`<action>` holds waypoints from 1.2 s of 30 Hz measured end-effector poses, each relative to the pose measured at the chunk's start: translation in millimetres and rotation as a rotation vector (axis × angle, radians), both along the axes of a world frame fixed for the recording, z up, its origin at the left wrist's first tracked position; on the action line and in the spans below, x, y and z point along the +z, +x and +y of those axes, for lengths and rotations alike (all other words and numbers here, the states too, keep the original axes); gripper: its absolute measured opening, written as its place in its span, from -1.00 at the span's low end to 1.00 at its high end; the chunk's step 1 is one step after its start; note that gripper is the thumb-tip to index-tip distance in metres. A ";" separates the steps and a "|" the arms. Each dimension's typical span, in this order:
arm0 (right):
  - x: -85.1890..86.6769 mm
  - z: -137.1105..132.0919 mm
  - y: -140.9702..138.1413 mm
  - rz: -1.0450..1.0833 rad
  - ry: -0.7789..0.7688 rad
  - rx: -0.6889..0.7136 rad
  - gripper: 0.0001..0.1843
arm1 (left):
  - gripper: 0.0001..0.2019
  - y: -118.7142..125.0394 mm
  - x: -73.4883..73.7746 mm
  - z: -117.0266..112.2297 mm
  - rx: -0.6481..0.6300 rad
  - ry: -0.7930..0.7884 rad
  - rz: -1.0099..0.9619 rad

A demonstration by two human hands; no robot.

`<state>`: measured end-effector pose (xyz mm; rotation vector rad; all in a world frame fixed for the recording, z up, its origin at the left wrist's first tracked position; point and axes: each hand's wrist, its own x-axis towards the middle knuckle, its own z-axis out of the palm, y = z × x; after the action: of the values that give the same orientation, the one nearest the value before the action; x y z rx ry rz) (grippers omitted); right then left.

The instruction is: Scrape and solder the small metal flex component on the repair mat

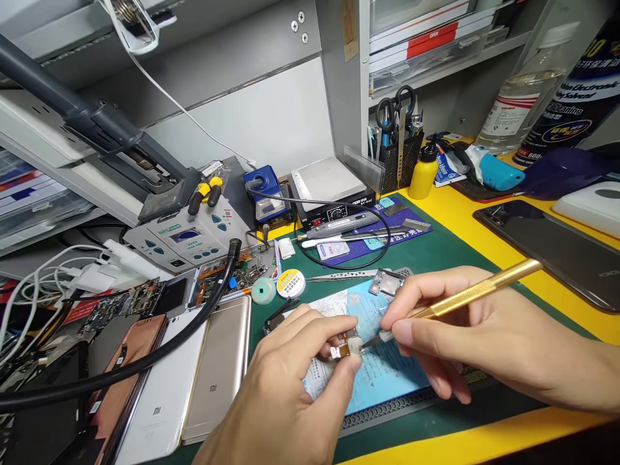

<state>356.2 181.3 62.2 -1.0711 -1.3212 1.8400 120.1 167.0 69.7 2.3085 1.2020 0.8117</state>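
My left hand (303, 374) pinches a small phone part with a copper-coloured flex ribbon (343, 351) between thumb and fingers. My right hand (450, 329) holds a gold knurled-handle craft knife (477, 294) like a pen, its thin blade pointing left at the part; whether the tip touches it I cannot tell. Beneath both hands lies a blue and white printed sheet (392, 382), on a grey textured pad. Just behind the right fingers sits a small metal-shielded phone part (387, 282).
Tweezers (341, 276) and a round yellow-labelled tin (290, 283) lie behind my hands. Phones stand on the left, including a gold one (217, 381), with a black hose (194, 336) arching over them. A dark phone (552, 248) lies at right.
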 end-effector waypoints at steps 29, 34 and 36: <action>-15.3 -19.0 -0.5 -0.215 1.064 -0.074 -0.63 | -0.70 -2.7 -3.6 -1.0 0.043 0.051 -0.005; -15.0 -17.8 -0.5 -0.199 1.066 -0.063 -0.65 | -0.72 -2.3 -1.1 -0.8 0.029 0.027 -0.021; -15.3 -18.0 -0.7 -0.196 1.068 -0.050 -0.65 | -0.72 -2.2 0.4 -0.1 0.023 0.020 -0.026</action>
<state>355.5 163.3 46.9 -0.6592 -1.9901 0.7373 117.8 166.9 70.0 2.2967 1.2169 0.8629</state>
